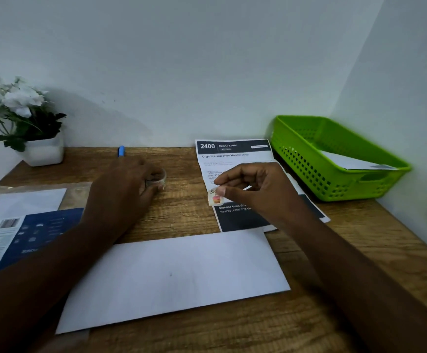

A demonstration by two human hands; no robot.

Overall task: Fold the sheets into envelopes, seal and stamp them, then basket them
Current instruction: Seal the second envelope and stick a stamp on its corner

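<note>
A white envelope (174,278) lies flat on the wooden desk (182,210) in front of me. My right hand (253,189) pinches a small stamp sticker (215,197) with a pink cupcake picture, held above the printed sheets (232,159). My left hand (123,189) grips a small roll of tape (160,179) standing on the desk behind the envelope. A green basket (309,164) at the back right holds one white envelope (352,161).
A white pot of white flowers (41,151) stands at the back left. A blue pen (121,151) lies by the wall. A plastic sleeve with a white sheet and a blue leaflet (29,225) lies at the left. Walls close off the back and right.
</note>
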